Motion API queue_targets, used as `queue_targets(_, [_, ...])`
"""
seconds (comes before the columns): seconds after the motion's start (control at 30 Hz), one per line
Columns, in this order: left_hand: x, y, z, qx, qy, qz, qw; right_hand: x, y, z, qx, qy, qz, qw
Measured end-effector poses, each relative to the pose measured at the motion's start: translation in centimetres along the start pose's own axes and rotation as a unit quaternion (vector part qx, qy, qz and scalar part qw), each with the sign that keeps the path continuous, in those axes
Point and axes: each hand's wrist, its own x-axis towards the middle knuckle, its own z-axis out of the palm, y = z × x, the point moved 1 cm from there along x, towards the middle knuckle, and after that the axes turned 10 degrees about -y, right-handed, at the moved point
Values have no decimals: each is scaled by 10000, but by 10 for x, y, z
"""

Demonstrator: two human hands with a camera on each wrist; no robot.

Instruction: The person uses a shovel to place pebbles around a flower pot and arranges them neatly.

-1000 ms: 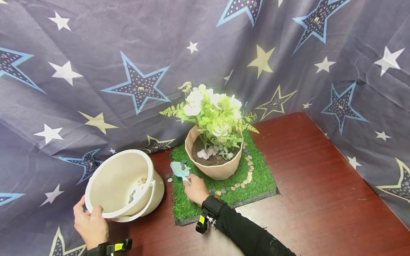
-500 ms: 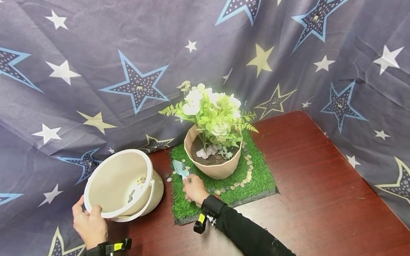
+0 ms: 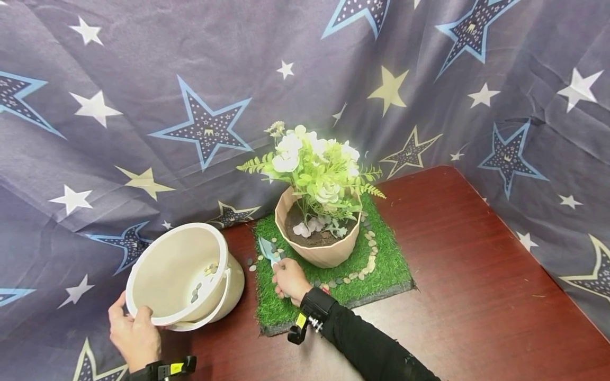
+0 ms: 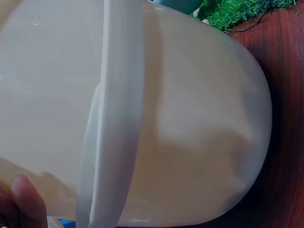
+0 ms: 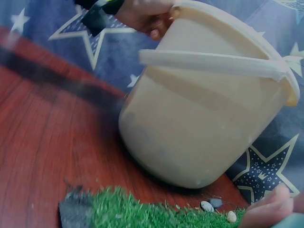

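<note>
My left hand grips the near rim of a cream plastic bucket, tilted on its side at the table's left edge; a few pebbles lie inside. In the left wrist view the bucket fills the frame, with my thumb on its rim. My right hand holds a small light-blue trowel, tipped on edge over the green turf mat, beside a pink pot of white flowers. In the right wrist view the bucket lies past the turf, with my left hand on its rim.
A curved line of pebbles rings the pot on the turf. A few loose pebbles lie on the dark red table between bucket and mat. Star-printed cloth hangs behind and on both sides.
My right hand has rolled the trowel from flat to on edge, and the pebbles it carried now lie on the turf by the pot. My left hand and the bucket have stayed put.
</note>
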Motion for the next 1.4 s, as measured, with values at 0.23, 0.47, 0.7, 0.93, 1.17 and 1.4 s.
queue_targets(0.23, [0,0,-1,-54,-12,-4,10000,1,-2,2,309,-38,34,9995])
queue_targets(0.47, [1,0,-1,216,84,83,9997,-2,-3,6,-29,42,-101,9999])
queue_targets(0.7, [2,0,-2,231,102,113,9996,-2,-1,12,-893,93,-315,9955])
queue_targets(0.93, [2,0,-1,216,64,77,9997,9,-4,10,-1091,125,-324,9934])
queue_targets(1.17, [1,-1,-1,-9,28,-2,10000,23,-7,5,-806,85,-212,9965])
queue_targets(1.4, [2,-2,0,-44,-8,-5,10000,33,-2,2,148,-65,-116,9998])
